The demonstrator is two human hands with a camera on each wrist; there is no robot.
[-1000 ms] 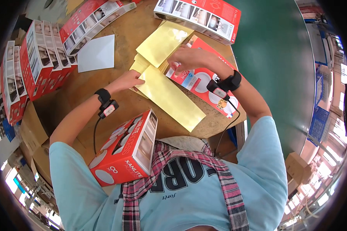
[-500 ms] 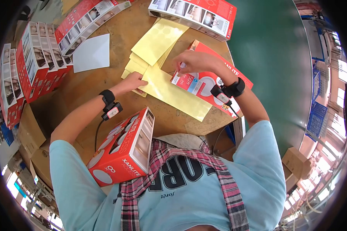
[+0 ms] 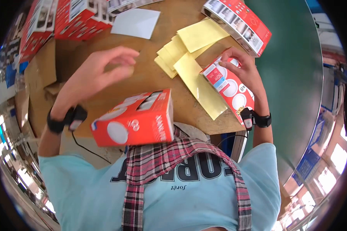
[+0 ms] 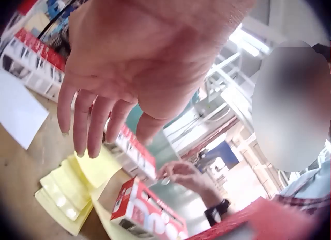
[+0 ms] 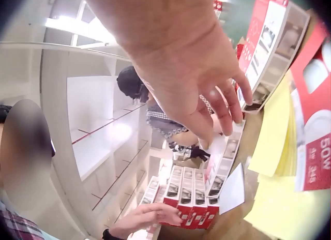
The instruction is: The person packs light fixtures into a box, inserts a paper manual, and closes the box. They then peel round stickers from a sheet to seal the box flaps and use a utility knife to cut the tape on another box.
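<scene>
Wood of a round table (image 3: pixel 150 77) fills the head view, with green floor past its edge. Near the person's side of it lies one flat red carton (image 3: pixel 231 86), printed with white circles. We see the right hand (image 3: pixel 241 67) resting on the carton's far end, fingers loosely apart and gripping nothing. It seems to be steadying the carton.

Touching the carton's left side is a fan of yellow sheets (image 3: pixel 189 57). We count at least four, overlapped so each edge stays easy to reach. One long sheet runs alongside the carton. Just beyond the carton lies one long red box (image 3: pixel 239 23).

Left of the carton, at the person's chest, one assembled red box (image 3: pixel 137 121) sits tilted, apparently propped by the torso. Farther left the left hand (image 3: pixel 100 71) hovers above the bare wood, fingers relaxed and apart, holding nothing. Well beyond and left of the carton lie one white sheet (image 3: pixel 135 23) and a cluster of red boxes (image 3: pixel 61 17), too blurred to count.
</scene>
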